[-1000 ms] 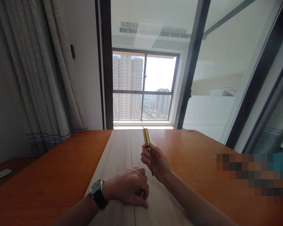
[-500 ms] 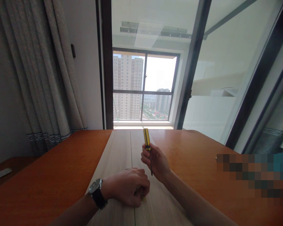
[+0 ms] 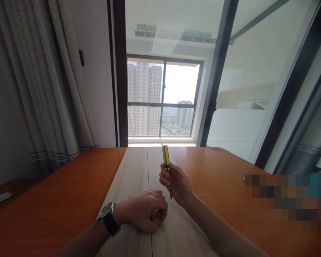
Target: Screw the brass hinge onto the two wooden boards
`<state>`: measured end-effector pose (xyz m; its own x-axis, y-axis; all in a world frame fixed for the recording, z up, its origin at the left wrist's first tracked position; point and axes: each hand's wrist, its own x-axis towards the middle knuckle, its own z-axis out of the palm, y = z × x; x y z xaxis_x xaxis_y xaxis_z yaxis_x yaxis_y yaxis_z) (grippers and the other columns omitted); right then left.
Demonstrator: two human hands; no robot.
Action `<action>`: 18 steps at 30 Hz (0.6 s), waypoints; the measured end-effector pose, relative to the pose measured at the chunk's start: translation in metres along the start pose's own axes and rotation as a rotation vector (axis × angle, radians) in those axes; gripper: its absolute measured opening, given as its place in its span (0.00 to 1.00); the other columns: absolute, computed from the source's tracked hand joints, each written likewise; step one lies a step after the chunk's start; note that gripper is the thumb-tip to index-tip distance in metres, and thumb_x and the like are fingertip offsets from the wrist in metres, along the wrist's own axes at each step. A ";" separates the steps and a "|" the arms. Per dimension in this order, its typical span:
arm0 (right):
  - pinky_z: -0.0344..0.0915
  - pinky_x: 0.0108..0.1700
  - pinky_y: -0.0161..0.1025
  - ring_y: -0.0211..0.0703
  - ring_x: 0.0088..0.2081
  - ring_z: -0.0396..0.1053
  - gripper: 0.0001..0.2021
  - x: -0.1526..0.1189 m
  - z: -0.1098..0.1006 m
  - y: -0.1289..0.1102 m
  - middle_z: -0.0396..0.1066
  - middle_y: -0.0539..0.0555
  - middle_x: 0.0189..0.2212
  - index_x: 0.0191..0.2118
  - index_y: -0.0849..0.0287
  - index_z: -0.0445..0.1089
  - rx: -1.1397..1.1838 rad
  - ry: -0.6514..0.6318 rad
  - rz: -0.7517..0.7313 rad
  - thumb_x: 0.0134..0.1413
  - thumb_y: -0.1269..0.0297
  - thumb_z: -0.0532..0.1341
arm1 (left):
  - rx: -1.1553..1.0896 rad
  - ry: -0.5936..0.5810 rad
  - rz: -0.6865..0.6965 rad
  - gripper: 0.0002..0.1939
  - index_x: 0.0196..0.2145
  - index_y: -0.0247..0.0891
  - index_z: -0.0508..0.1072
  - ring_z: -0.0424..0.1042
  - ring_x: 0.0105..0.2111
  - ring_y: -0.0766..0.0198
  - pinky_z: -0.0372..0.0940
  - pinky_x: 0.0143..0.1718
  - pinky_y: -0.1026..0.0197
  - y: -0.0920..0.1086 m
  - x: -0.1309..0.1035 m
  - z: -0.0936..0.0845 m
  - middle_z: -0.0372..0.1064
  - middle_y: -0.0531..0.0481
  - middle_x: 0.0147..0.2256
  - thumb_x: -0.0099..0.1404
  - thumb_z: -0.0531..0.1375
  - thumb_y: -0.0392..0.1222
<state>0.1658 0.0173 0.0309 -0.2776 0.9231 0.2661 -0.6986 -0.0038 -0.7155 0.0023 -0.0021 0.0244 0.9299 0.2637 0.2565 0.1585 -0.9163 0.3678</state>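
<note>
My right hand (image 3: 178, 184) is closed around the metal shaft of a screwdriver (image 3: 166, 157). Its yellow and black handle points up and its tip points down, just above the light wood boards (image 3: 133, 167). Nearer to me, my left hand (image 3: 143, 211), with a watch (image 3: 109, 217) on its wrist, rests low over the boards with fingers curled in a pinch. A small yellowish piece (image 3: 162, 225) shows on the board at its fingertips. What the left fingers hold is mostly hidden and too small to name.
The boards lie down the middle of an orange-brown table (image 3: 69, 185). A white strip (image 3: 0, 199) lies at the far left. Beyond the table stand a glass door frame (image 3: 120, 89) and a window, with a grey curtain (image 3: 50, 89) to the left. A blurred-out patch covers the right side.
My left hand has turned very slightly and shifted a little up and left in the view. The screwdriver and my right hand stay almost where they were.
</note>
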 end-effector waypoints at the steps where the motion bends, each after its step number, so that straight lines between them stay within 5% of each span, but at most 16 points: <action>1: 0.48 0.19 0.31 0.31 0.18 0.51 0.12 0.000 0.000 0.000 0.59 0.46 0.18 0.33 0.62 0.72 0.004 0.002 -0.003 0.53 0.56 0.64 | -0.004 0.002 0.001 0.10 0.28 0.38 0.67 0.63 0.32 0.64 0.62 0.43 0.61 0.000 0.000 0.000 0.67 0.53 0.29 0.48 0.59 0.27; 18: 0.48 0.19 0.30 0.30 0.17 0.53 0.14 -0.001 0.005 -0.003 0.58 0.46 0.17 0.32 0.64 0.74 0.001 0.025 0.006 0.49 0.56 0.66 | 0.012 0.039 -0.047 0.08 0.27 0.37 0.67 0.64 0.29 0.66 0.62 0.42 0.63 -0.006 0.000 0.004 0.68 0.55 0.26 0.50 0.62 0.28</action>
<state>0.1649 0.0141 0.0356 -0.2657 0.9322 0.2457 -0.6975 -0.0099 -0.7165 0.0031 0.0021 0.0189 0.9077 0.3179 0.2739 0.2057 -0.9060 0.3699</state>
